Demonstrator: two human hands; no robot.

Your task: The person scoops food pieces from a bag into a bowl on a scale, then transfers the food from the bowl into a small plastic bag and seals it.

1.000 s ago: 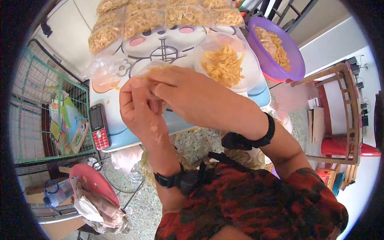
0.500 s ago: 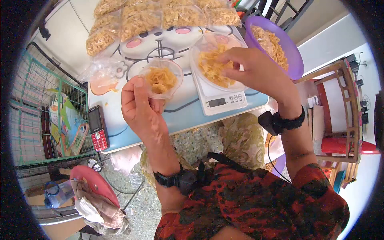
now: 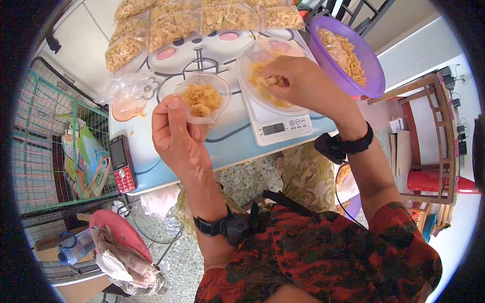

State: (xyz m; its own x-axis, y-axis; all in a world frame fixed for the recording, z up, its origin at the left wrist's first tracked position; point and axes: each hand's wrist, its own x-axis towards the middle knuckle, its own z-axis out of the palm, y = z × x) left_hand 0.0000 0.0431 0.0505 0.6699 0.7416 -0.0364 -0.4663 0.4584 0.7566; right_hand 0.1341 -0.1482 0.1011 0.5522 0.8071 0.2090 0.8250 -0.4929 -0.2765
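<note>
Your left hand (image 3: 177,136) is holding the clear pouch (image 3: 202,98) up over the worktop (image 3: 166,169), fingers closed round its underside. Further out, your right hand (image 3: 303,83) is dipping into the clear bowl (image 3: 250,63) on the scale (image 3: 278,126), fingers pinching snack pieces (image 3: 270,81). Beyond, the purple bowl (image 3: 371,76) is sitting just right; filled bags (image 3: 202,20) are lying farthest.

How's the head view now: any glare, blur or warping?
Head view: strong fisheye, black corners, edges bent; daylight washes out the wall at right; left hand with bag and right hand pinching chips look sharp; scale readout unreadable.
</note>
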